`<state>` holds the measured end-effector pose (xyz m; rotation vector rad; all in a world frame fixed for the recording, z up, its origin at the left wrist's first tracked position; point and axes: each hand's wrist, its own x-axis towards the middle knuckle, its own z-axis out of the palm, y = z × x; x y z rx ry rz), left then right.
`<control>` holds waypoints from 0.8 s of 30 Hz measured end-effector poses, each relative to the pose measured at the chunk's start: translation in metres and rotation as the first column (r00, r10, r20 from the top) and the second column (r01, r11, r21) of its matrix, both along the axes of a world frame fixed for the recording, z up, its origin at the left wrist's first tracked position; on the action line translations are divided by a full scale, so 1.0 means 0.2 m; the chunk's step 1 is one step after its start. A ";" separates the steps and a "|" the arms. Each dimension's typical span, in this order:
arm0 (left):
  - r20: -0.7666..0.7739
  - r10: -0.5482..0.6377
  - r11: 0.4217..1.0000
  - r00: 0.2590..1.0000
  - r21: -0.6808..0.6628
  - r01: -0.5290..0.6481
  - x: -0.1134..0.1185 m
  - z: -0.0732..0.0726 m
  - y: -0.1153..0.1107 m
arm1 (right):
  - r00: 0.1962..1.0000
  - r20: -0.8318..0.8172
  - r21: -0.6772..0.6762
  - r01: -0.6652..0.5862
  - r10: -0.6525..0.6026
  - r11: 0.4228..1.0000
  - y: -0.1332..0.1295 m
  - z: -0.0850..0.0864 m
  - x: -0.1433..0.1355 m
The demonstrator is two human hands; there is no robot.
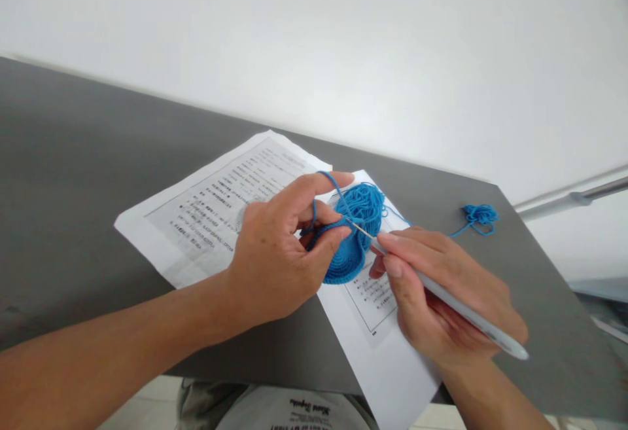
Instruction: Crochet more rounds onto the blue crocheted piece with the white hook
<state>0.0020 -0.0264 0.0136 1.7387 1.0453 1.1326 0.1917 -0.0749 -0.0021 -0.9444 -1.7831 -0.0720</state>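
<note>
Left grip: closed on the blue crocheted piece (346,261), thumb and fingers pinching its upper edge. We read the left grip (282,250) as steadying the stitches by the hook tip.
Working yarn: strand (338,191) looped over the raised index finger, probably to control tension.
Right grip: the right grip (446,286) is closed on the crochet hook (461,312), thumb and index finger near the front of the pale handle, likely for fine tip control. Handle slants to lower right of frame.
Piece vs grips: frame centre, at the left grip's fingertips, just left of the right grip; we see the hook tip meeting its upper edge.
Yarn hank: loose blue hank (362,202) right behind the piece; we'd guess it's near for easy feed.
Small yarn bundle: tangled bundle (481,215), right of frame, well apart from the piece.
Printed sheets: left sheet (196,220) and right sheet (397,377) on the grey desk (73,135), under and beside the work, probably for reference; we can't read the text.
</note>
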 end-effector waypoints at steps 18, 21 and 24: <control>0.297 -0.075 0.951 0.952 -0.267 0.158 0.03 0.03 -0.03 | 0.999 -0.008 -0.039 -0.046 0.046 0.998 0.00 0.02 -0.01; 0.319 -0.061 0.942 0.946 -0.296 0.160 0.02 0.04 -0.02 | 0.996 -0.033 -0.065 -0.088 0.086 0.994 0.00 0.02 -0.01; 0.387 -0.038 0.911 0.921 -0.366 0.191 0.02 0.04 -0.01 | 0.998 0.020 -0.017 -0.060 0.060 0.998 -0.01 0.01 -0.02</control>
